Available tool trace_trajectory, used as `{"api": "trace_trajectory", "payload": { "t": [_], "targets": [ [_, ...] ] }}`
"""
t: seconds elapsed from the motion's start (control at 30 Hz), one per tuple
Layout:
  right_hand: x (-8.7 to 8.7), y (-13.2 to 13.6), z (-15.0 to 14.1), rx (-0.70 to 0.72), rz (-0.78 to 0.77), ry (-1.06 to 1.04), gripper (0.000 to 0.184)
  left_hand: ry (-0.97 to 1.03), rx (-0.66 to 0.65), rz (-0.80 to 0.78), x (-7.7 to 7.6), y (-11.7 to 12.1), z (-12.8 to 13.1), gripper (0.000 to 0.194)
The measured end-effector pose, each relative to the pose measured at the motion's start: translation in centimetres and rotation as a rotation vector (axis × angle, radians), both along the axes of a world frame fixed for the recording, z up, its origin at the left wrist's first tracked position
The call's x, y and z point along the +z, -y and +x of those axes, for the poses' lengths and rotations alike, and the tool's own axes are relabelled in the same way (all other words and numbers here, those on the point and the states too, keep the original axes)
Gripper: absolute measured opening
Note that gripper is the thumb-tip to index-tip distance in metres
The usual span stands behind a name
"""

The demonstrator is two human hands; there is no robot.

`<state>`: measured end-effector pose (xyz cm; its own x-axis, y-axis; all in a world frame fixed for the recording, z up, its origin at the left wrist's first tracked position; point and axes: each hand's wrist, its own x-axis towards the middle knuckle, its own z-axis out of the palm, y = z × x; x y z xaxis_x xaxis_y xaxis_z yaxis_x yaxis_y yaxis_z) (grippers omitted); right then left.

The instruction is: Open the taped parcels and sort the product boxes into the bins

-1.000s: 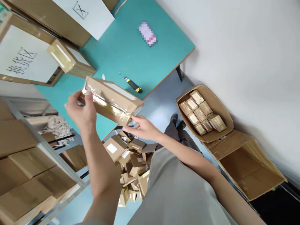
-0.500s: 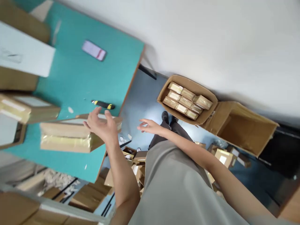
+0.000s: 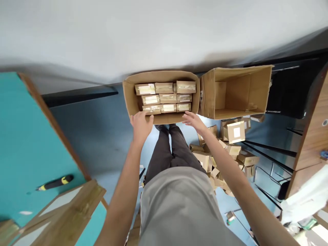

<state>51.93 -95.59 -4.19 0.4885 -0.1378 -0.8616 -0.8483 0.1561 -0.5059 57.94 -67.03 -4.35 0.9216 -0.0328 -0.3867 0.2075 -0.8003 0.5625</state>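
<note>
Grip state: my left hand and right hand are both released, fingers extended and slightly curved. The left hand is at the lower left corner of the carton, with its fingertips over the near rim. The right hand is at the lower right corner of the same rim. I cannot tell whether either hand bears on the cardboard.

Carton location: upper centre of the frame, beside the white wall. Form: rectangular, with bowed sides and rounded corners. Material: plain brown cardboard. Contents: small boxes in three rows, three visible per row. Each is a brown cardboard block; several carry pale label strips and glossy clear tape. The upper right unit looks larger than the others.

Adjacent unit: a second carton stands to the right of the first, its mouth showing matte brown inner walls.

Lower left: a smooth teal table with a brown edge carries a black-and-yellow cutter and an oblong taped box, its surface blurred.

Right of centre, below the second carton: a loose heap of cardboard boxes lies on the blue floor, its pieces tilted at mixed angles.
</note>
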Motion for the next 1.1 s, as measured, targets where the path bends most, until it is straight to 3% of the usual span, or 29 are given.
{"api": "trace_trajectory", "payload": {
  "t": [0.13, 0.33, 0.57, 0.73, 0.83, 0.93, 1.03, 1.1],
  "targets": [
    [-5.9, 4.2, 2.2, -0.188, -0.045, -0.042, 0.038, -0.132, -0.107, -0.093, -6.7, 6.2, 2.6, 0.032],
    [-18.1, 8.4, 5.4, -0.313, -0.119, -0.128, 0.028, -0.281, -0.107, -0.224, -18.8, 11.8, 4.7, 0.04],
    [-31.6, 13.4, 8.1, -0.254, -0.248, -0.101, 0.079, -0.429, 0.03, -0.346, -33.9, 15.1, 8.7, 0.076],
    [-39.0, 16.3, 10.1, -0.247, -0.286, -0.085, 0.081, -0.534, 0.045, -0.484, -42.8, 18.4, 11.4, 0.087],
    [-42.0, 16.9, 11.2, -0.241, -0.262, -0.101, 0.074, -0.544, 0.056, -0.552, -46.7, 20.3, 12.0, 0.089],
    [-43.9, 17.0, 11.8, -0.212, -0.249, -0.134, 0.063, -0.566, 0.073, -0.582, -49.3, 21.7, 12.0, 0.094],
    [-45.1, 16.8, 11.6, -0.205, -0.285, -0.143, 0.066, -0.555, 0.069, -0.568, -50.5, 22.5, 11.5, 0.089],
    [-45.4, 16.3, 11.0, -0.194, -0.322, -0.128, 0.074, -0.426, 0.037, -0.575, -50.4, 22.4, 11.0, 0.08]
  ]
}}
